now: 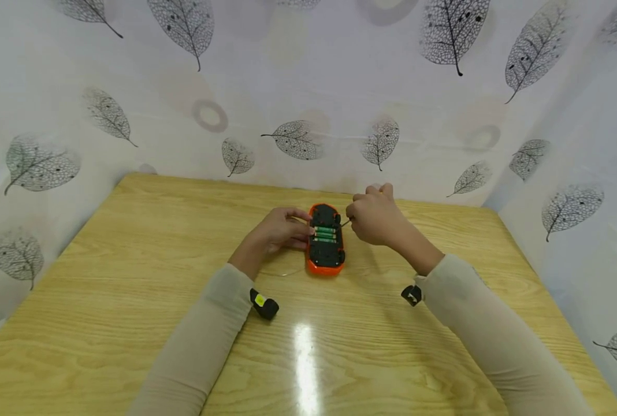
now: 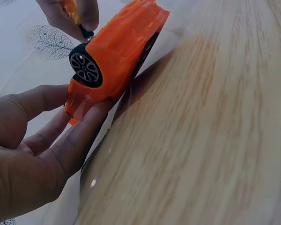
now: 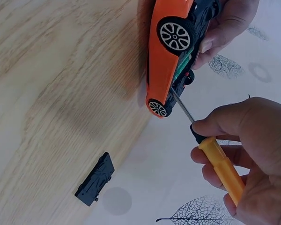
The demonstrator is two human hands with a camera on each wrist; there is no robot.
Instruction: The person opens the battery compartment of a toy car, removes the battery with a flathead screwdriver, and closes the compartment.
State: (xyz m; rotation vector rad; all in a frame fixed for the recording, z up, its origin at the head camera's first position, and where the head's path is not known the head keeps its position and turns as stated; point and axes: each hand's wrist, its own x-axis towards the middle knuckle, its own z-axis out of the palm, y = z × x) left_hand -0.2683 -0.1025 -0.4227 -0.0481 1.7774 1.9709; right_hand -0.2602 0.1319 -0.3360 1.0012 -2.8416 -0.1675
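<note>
The screwdriver (image 3: 220, 161) could skid off the upturned toy car (image 1: 325, 254) and scratch it if the left hand (image 1: 279, 231), grasping its side with thumb and fingers, lets the body rock; tilting might also spill the uncovered batteries (image 1: 325, 234). The right hand (image 1: 376, 215) grips the yellow handle. The car is toward the tabletop's (image 1: 106, 289) far side, the patterned backdrop (image 1: 298, 75) limiting room beyond; a loose black panel (image 3: 94, 179) (easily knocked, I'd guess) lies apart.

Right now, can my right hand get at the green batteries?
Likely yes: the green batteries lie uncovered in the upturned orange toy car, but your right hand grips a yellow-handled screwdriver, which may need setting down first.
</note>
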